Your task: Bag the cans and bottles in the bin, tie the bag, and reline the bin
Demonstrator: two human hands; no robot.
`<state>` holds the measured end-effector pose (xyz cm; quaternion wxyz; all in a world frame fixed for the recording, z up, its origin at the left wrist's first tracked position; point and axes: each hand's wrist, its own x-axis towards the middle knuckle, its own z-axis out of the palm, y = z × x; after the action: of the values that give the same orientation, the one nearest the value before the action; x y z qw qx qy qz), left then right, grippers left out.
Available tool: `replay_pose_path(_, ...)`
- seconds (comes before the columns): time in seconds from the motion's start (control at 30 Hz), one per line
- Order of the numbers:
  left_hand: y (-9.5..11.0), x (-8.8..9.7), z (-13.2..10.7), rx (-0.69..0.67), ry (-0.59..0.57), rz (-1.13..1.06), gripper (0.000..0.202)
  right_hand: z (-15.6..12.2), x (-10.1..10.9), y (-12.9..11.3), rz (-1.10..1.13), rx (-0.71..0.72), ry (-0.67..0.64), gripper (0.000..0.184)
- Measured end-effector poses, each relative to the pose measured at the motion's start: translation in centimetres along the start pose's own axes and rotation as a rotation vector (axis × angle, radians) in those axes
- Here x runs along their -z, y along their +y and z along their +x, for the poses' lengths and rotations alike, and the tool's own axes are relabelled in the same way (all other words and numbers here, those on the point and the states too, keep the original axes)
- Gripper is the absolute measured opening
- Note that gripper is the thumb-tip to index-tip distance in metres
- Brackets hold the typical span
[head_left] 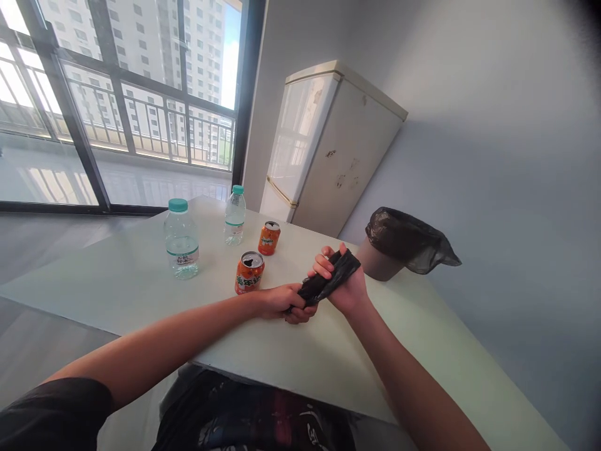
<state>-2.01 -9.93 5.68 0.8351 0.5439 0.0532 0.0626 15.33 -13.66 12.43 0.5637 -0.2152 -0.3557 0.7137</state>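
A bunched black plastic bag (323, 283) is stretched between my two hands above the table. My left hand (293, 302) is closed round its lower end. Higher up and to the right, my right hand (345, 282) has its fingers wrapped round the other end. Just left of my hands stands an open orange can (249, 274), with a second orange can (269, 238) behind it. Two clear plastic bottles with teal caps, a larger-looking near bottle (181, 241) and a farther bottle (235, 216), stand upright further left.
A bin (382, 260) lined with a black bag stands on the pale table (282, 351) at the right, near the wall. Beyond the table is a white fridge (345, 150). Glass sliding doors (107, 125) are at the left, with a balcony railing outside.
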Motion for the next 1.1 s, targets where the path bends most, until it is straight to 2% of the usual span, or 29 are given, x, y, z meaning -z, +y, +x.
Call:
replay_pose_path(0.1,0.0,0.0,0.1,0.039,-0.024,-0.003,0.013,-0.1,-0.1,-0.1,-0.066,0.06,-0.045,0.039)
replay_pose_path(0.27,0.7,-0.2,-0.2,0.012,-0.015,-0.023,0.015,-0.3,-0.1,-0.7,-0.212,0.164,0.045,0.034)
replay_pose_path(0.37,0.9,-0.2,-0.4,0.045,-0.037,-0.025,0.016,-0.6,-0.2,-0.6,-0.249,0.135,0.041,0.037)
replay_pose_path(0.53,0.7,-0.1,-0.2,0.062,-0.028,-0.002,0.011,-0.7,-0.1,-0.5,-0.141,0.067,0.027,0.048)
replay_pose_path(0.6,0.7,0.2,-0.2,0.018,0.005,0.037,0.013,-0.6,0.1,-0.8,-0.124,0.051,0.043,0.051)
replay_pose_path(0.73,1.1,0.9,-0.3,-0.178,0.134,0.051,0.042,-0.4,0.3,-0.8,-0.215,-0.02,0.03,0.059)
replay_pose_path(0.83,0.9,0.9,0.0,-0.27,0.135,0.007,0.056,-0.3,0.0,0.5,-0.292,-0.067,0.003,0.062)
replay_pose_path(0.9,0.5,0.4,0.2,-0.247,0.131,0.035,0.057,-0.3,-0.4,1.7,-0.309,-0.052,0.027,0.063)
replay_pose_path(0.97,0.0,-0.2,0.5,-0.176,0.151,0.132,0.048,-0.3,-0.9,2.7,-0.309,-0.041,0.068,0.062)
replay_pose_path(1.0,-0.2,-0.5,0.6,-0.144,0.162,0.194,0.044,-0.2,-1.1,2.9,-0.305,-0.047,0.079,0.061)
replay_pose_path(1.1,-0.3,-0.9,0.6,-0.123,0.159,0.288,0.052,-0.1,-1.0,2.4,-0.257,-0.075,0.069,0.06)
